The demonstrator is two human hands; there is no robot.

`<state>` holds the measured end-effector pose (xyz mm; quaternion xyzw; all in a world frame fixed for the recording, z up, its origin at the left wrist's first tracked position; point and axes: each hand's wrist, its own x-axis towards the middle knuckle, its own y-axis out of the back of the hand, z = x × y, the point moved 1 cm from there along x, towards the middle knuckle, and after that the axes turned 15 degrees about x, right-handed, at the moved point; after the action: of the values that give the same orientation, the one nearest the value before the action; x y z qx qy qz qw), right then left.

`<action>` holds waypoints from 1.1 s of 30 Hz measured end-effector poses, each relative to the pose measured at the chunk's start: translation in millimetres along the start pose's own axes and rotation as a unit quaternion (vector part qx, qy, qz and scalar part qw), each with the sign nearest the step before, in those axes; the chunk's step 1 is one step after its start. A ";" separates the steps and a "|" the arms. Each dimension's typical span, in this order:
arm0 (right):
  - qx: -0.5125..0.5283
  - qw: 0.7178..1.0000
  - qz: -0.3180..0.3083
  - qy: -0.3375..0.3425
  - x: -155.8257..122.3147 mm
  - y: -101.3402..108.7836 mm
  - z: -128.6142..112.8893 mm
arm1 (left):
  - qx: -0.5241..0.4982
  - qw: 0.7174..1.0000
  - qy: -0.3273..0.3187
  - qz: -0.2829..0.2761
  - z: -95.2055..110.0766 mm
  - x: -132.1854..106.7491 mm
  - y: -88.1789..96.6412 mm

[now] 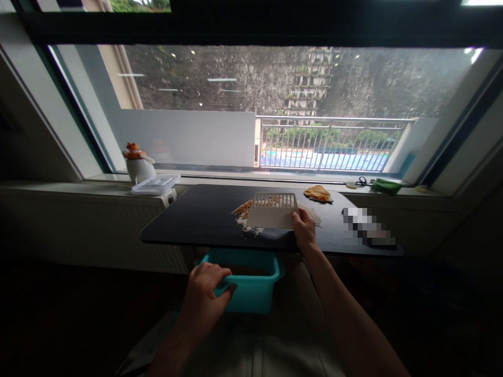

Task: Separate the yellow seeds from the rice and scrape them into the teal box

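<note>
My right hand (304, 229) grips the right edge of a flat beige slotted scoop (271, 215), held over the table. Its row of slots faces the far side. Behind and left of the scoop lies a small pile of tan pellets (244, 208). White crumbs or grains (245, 226) are scattered near the scoop, and more pale grains (312, 213) lie to its right. Lower down, my left hand (210, 285) is closed on the near left rim of a teal plastic tub (251, 293). Dark, granular material (247, 270) shows inside the tub, which sits below the table's front edge.
The dark table (188, 214) stands against the window sill. An orange cloth-like item (318, 193) lies at its back right, near a blurred-out object (367, 226). On the sill are a clear plastic box (155, 184), a white pot (140, 168), scissors (361, 181) and a green bundle (385, 186).
</note>
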<state>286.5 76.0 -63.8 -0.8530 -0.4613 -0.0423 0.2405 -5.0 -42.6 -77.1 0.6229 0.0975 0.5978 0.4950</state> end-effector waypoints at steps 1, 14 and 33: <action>0.001 1.000 0.000 0.000 -0.3 -0.2 -0.5 | -0.001 1.000 0.000 0.001 0.0 0.0 -0.1; 0.014 1.000 -0.009 0.000 -2.4 -0.9 -3.4 | -0.006 1.000 -0.006 0.005 1.0 0.3 0.4; 0.033 0.993 -0.111 -0.003 -9.3 -14.4 -11.7 | 0.008 1.000 -0.009 0.017 -4.7 0.4 7.1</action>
<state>271.2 70.2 -50.8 -0.7883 -0.5551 -0.0507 0.2605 -12.2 -43.5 -72.6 0.6338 0.0871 0.5994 0.4811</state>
